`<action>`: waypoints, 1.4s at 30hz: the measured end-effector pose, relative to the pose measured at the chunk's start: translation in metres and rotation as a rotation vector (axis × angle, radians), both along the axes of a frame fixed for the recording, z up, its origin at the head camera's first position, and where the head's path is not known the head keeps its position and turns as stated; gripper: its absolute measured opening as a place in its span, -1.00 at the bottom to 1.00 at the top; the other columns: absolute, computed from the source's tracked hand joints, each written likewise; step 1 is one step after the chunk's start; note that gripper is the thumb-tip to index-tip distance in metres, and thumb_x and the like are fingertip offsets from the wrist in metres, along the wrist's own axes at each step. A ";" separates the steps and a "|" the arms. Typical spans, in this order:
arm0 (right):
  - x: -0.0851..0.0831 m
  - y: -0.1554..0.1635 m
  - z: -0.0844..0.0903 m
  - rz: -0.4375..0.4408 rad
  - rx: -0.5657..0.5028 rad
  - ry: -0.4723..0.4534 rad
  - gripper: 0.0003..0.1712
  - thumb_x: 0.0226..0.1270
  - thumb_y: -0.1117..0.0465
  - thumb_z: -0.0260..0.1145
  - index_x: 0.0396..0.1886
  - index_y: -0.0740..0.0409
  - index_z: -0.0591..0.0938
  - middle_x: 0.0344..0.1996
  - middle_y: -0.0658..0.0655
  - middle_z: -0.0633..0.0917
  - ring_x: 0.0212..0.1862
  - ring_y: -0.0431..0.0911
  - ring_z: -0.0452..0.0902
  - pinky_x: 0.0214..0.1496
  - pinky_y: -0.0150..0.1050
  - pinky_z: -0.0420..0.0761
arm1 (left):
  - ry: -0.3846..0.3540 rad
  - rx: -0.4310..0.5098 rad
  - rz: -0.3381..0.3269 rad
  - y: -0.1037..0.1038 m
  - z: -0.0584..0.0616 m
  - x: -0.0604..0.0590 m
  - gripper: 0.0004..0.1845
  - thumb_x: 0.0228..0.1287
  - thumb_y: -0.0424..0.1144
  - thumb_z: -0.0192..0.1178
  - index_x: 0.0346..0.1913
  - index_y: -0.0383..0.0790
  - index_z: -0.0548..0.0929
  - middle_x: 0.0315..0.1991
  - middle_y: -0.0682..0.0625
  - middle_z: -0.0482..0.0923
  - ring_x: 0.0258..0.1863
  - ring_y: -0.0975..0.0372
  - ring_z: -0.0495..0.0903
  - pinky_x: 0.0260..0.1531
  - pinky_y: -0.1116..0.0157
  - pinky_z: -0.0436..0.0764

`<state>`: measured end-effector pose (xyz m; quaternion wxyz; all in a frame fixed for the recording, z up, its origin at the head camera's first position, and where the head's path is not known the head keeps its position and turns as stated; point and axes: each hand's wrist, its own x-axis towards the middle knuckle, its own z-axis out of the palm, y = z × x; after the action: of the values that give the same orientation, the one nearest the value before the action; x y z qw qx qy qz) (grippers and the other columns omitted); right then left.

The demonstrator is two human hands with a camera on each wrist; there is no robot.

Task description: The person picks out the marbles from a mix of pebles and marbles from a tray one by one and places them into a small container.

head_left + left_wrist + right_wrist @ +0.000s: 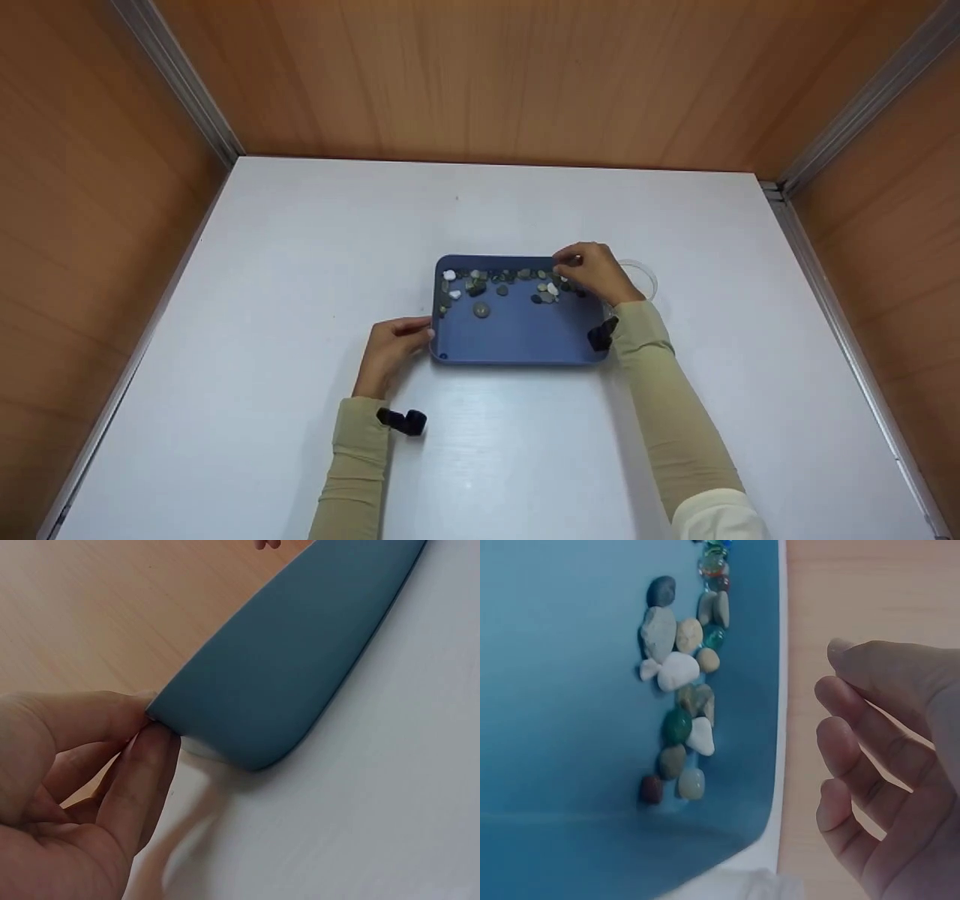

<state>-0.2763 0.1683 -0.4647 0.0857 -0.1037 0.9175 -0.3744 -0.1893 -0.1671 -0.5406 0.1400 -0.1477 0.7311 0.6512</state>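
Tray (pixel 517 337) of blue plastic on my white table (pixel 262 300), my left hand (pixel 391 352) pinching its near left rim between thumb and fingers (pixel 146 765), pebbles (pixel 510 283) strewn along its far edge, my right hand (pixel 596 274) above them at its far right corner, fingers loosely curled, grip unclear, clear bowl (pixel 643 276) just beyond.

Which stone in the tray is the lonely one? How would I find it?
Look at the blue tray in the middle of the white table. Most stones crowd along its far edge. The grey round stone sits alone, nearer the tray's middle on the left, bigger than its neighbours.
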 end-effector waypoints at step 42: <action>-0.010 -0.023 -0.033 0.005 0.099 -0.020 -0.66 0.32 0.30 0.21 0.05 0.32 0.64 -0.05 0.31 0.69 -0.10 0.07 0.59 -0.03 -0.05 0.57 | -0.014 -0.007 -0.005 0.007 0.002 0.001 -0.69 0.12 -0.32 0.35 -0.03 -0.20 0.72 0.00 -0.12 0.66 -0.05 0.15 0.61 -0.01 0.25 0.60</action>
<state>-0.2858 0.1451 -0.4972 0.1009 -0.0981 0.9337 -0.3293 -0.1880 -0.1599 -0.5389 0.1463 -0.1507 0.7327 0.6474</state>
